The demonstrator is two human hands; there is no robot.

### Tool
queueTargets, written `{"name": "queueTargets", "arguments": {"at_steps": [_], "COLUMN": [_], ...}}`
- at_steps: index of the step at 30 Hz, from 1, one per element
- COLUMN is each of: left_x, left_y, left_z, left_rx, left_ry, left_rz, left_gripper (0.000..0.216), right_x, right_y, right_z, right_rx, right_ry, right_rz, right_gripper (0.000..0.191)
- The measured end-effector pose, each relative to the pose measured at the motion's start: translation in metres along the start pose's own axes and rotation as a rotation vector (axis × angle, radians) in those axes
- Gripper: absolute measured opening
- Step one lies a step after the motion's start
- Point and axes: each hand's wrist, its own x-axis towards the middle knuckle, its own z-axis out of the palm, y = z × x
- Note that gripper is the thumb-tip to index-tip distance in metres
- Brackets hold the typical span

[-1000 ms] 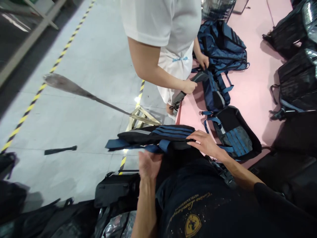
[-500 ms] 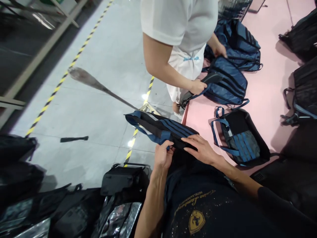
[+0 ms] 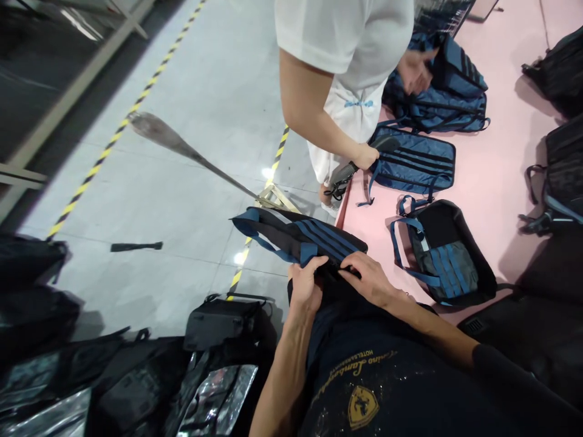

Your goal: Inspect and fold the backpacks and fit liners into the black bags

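A black bag with blue stripes and a blue webbing strap is tilted in front of my body. My left hand grips its near edge beside the strap's base, thumb on top. My right hand pinches the same edge a little to the right, fingertips together on the black fabric. The bag's underside is hidden. To the right, a similar black bag with blue stripes and straps lies on the pink table.
Across from me a person in white holds a dark tool with a ribbed grip by a flat blue striped panel. More blue bags lie behind it. Black bags stand on the floor at lower left.
My right hand's fingers have curled from lying stretched on the bag to pinching its edge. The co-worker's far hand has lifted off the blue panel, which now lies flat.
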Motion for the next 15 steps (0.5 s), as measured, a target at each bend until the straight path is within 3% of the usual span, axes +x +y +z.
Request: {"name": "queueTargets", "arguments": {"at_steps": [2,7,15], "left_x": [-0.001,-0.003,-0.003], "left_y": [0.002,0.007,0.004], "left_z": [-0.006,-0.010,-0.010], "left_rx": [-0.001,0.012,-0.040], "left_ry": [-0.034,-0.168,-0.163], "left_rz": [-0.007,0.056,0.059], "left_gripper": [0.025,0.024,0.030], "right_x": [0.002,0.008,0.010], "right_y": [0.001,0.002,-0.001], "right_z": [-0.002,-0.013,-0.018], "right_rx": [0.020,0.002,0.023], "right_ry": [0.042,0.065,0.108], "right_rz": [0.048,-0.010,-0.004], "right_gripper": [0.023,0.033,0.035]}}
